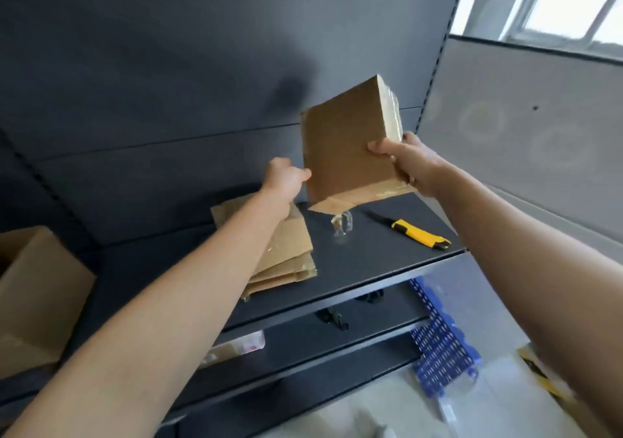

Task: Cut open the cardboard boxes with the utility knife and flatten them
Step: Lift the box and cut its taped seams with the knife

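Observation:
Both my hands hold a small brown cardboard box (347, 147) up in the air above the dark shelf (354, 269), tilted. My right hand (409, 164) grips its right side, thumb across the front. My left hand (285, 176) grips its left edge. A strip of clear tape (342, 226) dangles from the box's bottom flap. The yellow and black utility knife (413, 230) lies on the shelf below and to the right, blade extended, touched by neither hand. A stack of flattened cardboard (290, 255) lies on the shelf under my left forearm.
An open cardboard box (37, 296) stands at the left on the shelf. Lower shelves hold a small package (236, 348) and black clips (332, 318). A blue perforated crate (441, 346) sits on the floor at the right. A dark back panel rises behind the shelf.

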